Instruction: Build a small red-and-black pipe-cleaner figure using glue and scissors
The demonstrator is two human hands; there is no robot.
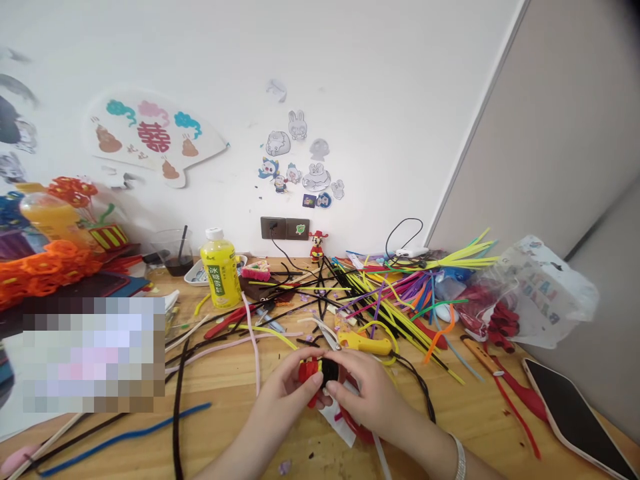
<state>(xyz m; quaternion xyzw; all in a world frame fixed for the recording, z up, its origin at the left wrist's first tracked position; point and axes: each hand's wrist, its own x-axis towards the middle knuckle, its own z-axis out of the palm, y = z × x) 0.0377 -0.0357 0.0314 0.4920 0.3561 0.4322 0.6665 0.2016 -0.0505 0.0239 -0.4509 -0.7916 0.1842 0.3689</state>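
Observation:
Both hands meet near the front middle of the table around a small red and black pipe-cleaner piece (329, 371) with a bit of yellow. My left hand (286, 389) is closed on its red side, thumb across the front. On the black side, my right hand (369, 388) grips with thumb and fingers. Fingers cover much of the piece. Just beyond them lies a yellow glue gun (367, 343), its cord running to the right. A white paper scrap (341, 427) and something red and curved lie beneath my right hand.
Several loose pipe cleaners (400, 320) spread across the back right. A yellow drink bottle (220, 272) stands back left, and a small red-hatted figure (317, 248) by the wall. A blue pipe cleaner (127, 437) lies front left. At right are a utility knife (481, 355) and a phone (575, 413).

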